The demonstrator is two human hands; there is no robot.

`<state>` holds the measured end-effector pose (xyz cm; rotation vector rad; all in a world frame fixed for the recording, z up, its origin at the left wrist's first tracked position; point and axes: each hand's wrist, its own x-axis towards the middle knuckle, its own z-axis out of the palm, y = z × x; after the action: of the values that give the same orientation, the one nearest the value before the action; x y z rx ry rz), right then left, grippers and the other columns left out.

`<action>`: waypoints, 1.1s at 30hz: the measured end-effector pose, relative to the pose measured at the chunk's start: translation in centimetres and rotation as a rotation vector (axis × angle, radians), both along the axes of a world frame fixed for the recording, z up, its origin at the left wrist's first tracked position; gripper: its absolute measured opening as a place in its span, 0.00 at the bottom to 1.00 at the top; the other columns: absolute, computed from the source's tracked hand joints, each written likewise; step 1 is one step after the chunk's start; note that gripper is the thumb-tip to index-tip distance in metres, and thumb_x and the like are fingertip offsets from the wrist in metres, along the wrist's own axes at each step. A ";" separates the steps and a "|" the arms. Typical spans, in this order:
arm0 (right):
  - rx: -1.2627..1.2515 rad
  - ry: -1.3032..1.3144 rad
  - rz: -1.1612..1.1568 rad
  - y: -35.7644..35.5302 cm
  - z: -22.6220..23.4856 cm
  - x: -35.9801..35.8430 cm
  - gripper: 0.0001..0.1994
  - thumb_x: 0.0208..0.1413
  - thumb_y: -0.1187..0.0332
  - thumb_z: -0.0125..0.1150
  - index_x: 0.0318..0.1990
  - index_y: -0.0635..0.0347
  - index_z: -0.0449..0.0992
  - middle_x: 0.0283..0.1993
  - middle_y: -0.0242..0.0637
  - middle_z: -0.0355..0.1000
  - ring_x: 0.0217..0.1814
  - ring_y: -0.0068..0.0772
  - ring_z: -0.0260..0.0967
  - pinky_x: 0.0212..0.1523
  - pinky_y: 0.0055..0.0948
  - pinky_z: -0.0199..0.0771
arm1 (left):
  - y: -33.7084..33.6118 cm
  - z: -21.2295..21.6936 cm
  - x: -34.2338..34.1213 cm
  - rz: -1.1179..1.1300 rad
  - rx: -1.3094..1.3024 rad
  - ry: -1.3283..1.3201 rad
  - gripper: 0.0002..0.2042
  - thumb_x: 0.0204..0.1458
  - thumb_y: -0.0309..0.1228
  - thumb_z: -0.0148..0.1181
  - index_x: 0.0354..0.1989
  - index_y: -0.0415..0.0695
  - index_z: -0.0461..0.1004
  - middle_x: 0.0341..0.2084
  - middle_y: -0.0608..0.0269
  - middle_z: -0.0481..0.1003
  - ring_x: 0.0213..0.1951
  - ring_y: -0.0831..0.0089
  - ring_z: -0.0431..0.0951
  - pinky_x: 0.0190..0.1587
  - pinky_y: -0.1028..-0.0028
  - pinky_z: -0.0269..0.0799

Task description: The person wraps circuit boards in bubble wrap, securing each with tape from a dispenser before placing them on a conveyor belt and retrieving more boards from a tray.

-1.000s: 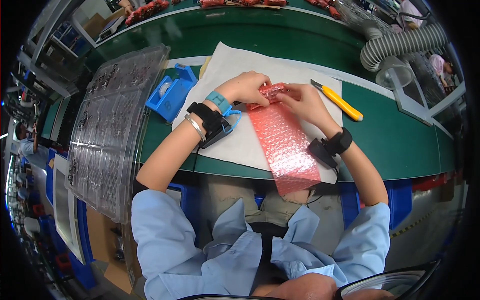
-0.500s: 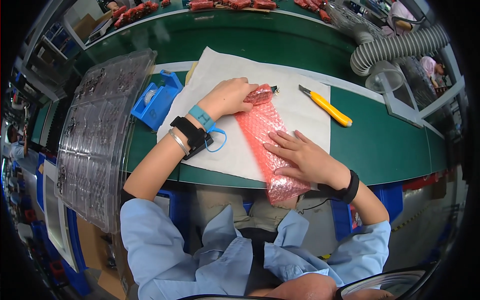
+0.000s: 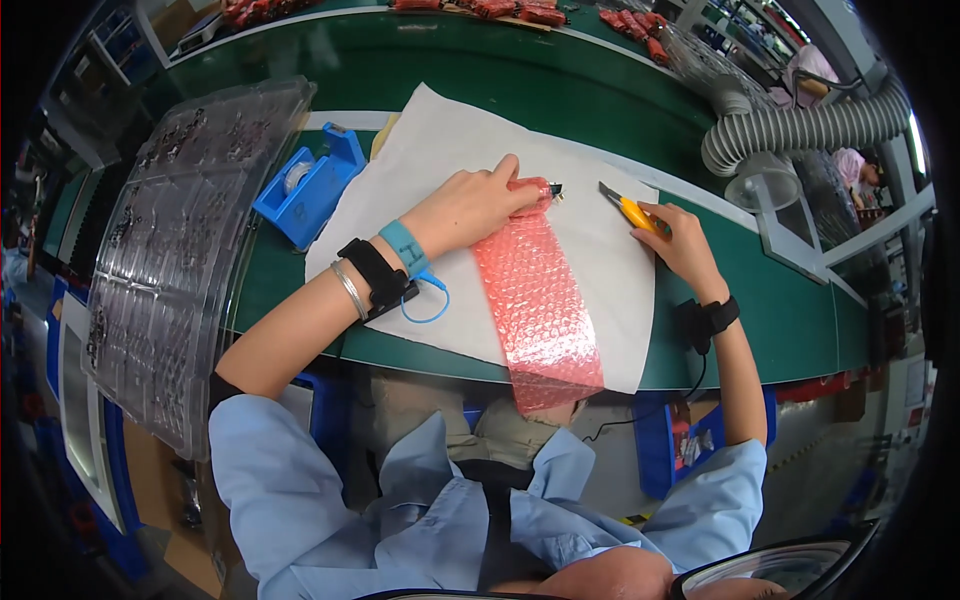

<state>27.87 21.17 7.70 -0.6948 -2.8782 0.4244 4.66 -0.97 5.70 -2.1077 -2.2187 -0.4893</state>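
Note:
A strip of pink bubble wrap (image 3: 543, 300) runs toward me over white paper (image 3: 410, 150), its near end hanging past the bench edge. At the far end it is rolled around something, and a small dark green tip (image 3: 556, 189) sticks out on the right. My left hand (image 3: 475, 207) is closed on that roll, its fingertips partly hidden. To the right, my right hand (image 3: 685, 245) has its thumb and fingers around the yellow handle of a utility knife (image 3: 632, 213). The knife lies near the paper's right edge with its blade pointing far left.
A blue tape dispenser (image 3: 312, 190) stands left of the paper. Beyond it is a clear plastic compartment tray (image 3: 190, 270) of small parts. A grey flexible duct (image 3: 800, 125) reaches in at the right. Pink-wrapped bundles (image 3: 520, 10) lie along the far side of the green bench (image 3: 400, 55).
My right hand has left the bubble wrap, moved right and taken hold of the utility knife. The left hand stays on the roll, and the strip lies flatter.

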 end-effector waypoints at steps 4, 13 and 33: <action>0.046 0.006 0.042 0.1 0.0 -0.2 0.16 0.53 0.66 0.64 0.48 0.65 0.78 0.37 0.48 0.74 0.31 0.43 0.70 0.36 0.33 0.72 | -0.4 -0.3 -1.0 -0.106 -0.003 0.017 0.20 0.45 0.34 0.65 0.48 0.45 0.70 0.45 0.50 0.66 0.37 0.56 0.77 0.39 0.63 0.75; 0.209 0.214 0.439 -5.6 3.3 -1.7 0.14 0.53 0.69 0.62 0.46 0.62 0.72 0.33 0.41 0.69 0.31 0.37 0.70 0.30 0.31 0.69 | -1.4 0.2 -2.1 -0.230 -0.056 -0.116 0.31 0.36 0.46 0.72 0.49 0.48 0.68 0.49 0.52 0.64 0.44 0.52 0.74 0.44 0.62 0.71; 0.418 0.084 0.839 -6.3 0.8 -9.7 0.07 0.53 0.66 0.57 0.35 0.58 0.70 0.27 0.36 0.73 0.28 0.37 0.75 0.25 0.31 0.73 | -1.4 0.3 -1.9 -0.186 -0.106 -0.086 0.39 0.34 0.51 0.71 0.55 0.48 0.63 0.52 0.51 0.62 0.46 0.55 0.72 0.48 0.63 0.65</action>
<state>18.19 14.89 8.53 0.6002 -2.8883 -0.0814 2.76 -2.35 5.96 -2.4064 -2.1476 -0.4899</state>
